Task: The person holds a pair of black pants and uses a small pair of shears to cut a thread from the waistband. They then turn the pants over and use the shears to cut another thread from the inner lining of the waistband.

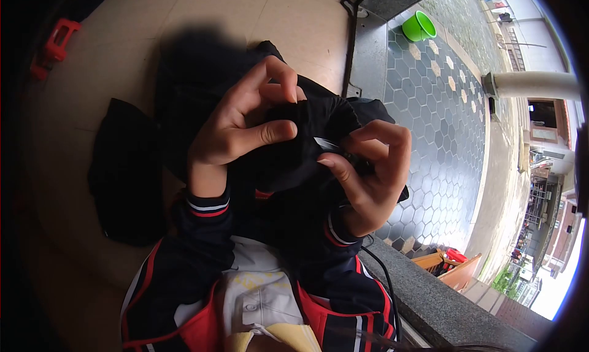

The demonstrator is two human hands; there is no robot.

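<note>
Dark cloth (282, 168) lies bunched over my lap, with a folded edge raised between my hands. My left hand (245, 119) pinches this edge, its thumb and forefinger curled towards each other at the fabric. Opposite it, my right hand (377, 168) has bent fingers around a small pointed metal blade (326, 145). The blade's tip points left, close to the cloth in my left hand. The rest of that tool is hidden within my right fingers.
A black cloth piece (126, 174) lies at the left on the pale tiled floor (300, 21). Farther left is a red plastic object (60, 40). A stone sill (429, 297) runs along the right, with a black cable (388, 272) beside it. Outside stands a green bucket (419, 26).
</note>
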